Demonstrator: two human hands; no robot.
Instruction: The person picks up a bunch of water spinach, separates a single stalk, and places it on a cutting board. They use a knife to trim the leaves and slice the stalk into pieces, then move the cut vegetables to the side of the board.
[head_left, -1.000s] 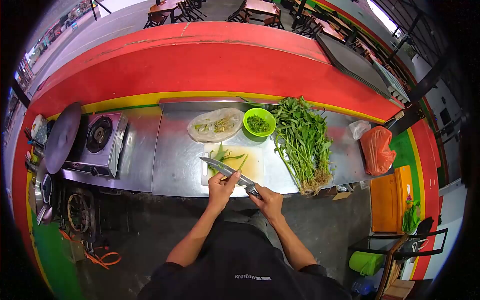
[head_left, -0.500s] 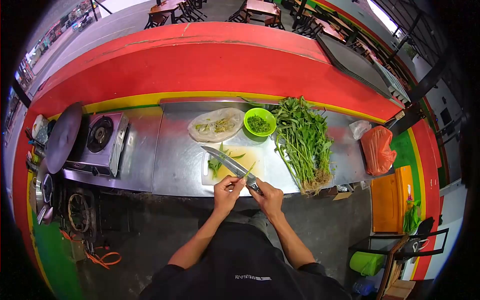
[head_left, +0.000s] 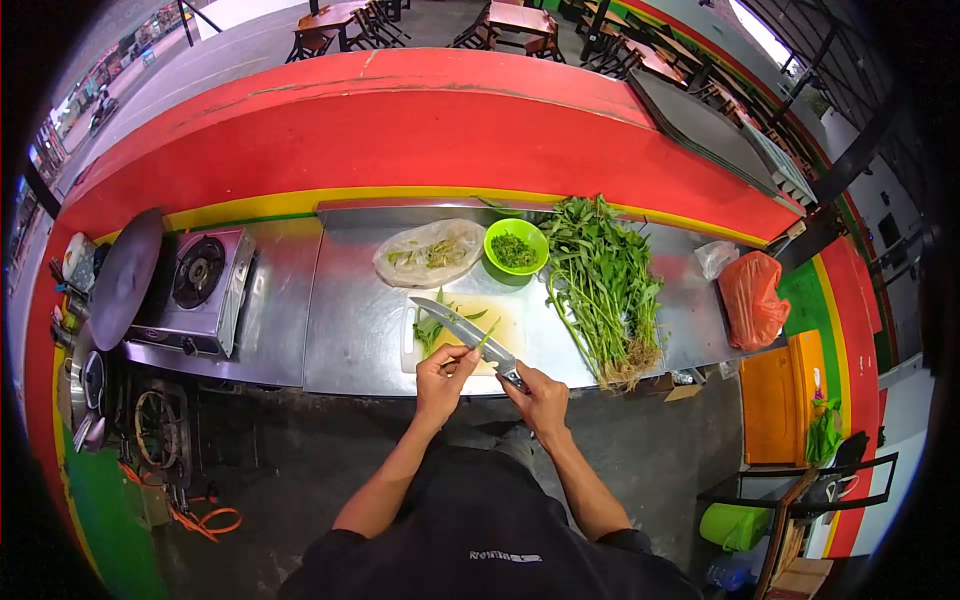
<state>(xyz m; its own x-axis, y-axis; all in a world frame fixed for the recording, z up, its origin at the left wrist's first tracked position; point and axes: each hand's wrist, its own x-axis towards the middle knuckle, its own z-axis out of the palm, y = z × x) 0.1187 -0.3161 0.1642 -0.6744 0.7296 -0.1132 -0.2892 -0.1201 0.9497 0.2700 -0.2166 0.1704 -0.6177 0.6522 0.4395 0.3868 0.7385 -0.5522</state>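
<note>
My right hand (head_left: 541, 402) is closed on the handle of a large knife (head_left: 462, 328), its blade slanting up and left over the white cutting board (head_left: 408, 340). Close to the blade, my left hand (head_left: 441, 385) pinches a thin green stem (head_left: 488, 334). Green leaves (head_left: 428, 330) lie on the board under the blade. Behind the board are a clear plastic bag (head_left: 405, 256) with plant pieces and a green bowl (head_left: 516, 247) of chopped greens. A big bunch of leafy greens with roots (head_left: 600, 290) lies to the right.
A gas stove (head_left: 200, 285) and a large round dark lid or pan (head_left: 127, 280) stand at the left. An orange plastic bag (head_left: 753, 300) sits at the counter's right end. A red wall (head_left: 430, 140) runs behind the steel counter (head_left: 345, 300).
My left hand has moved slightly left, away from my right hand. The knife and stem have shifted only a little, and both stay held.
</note>
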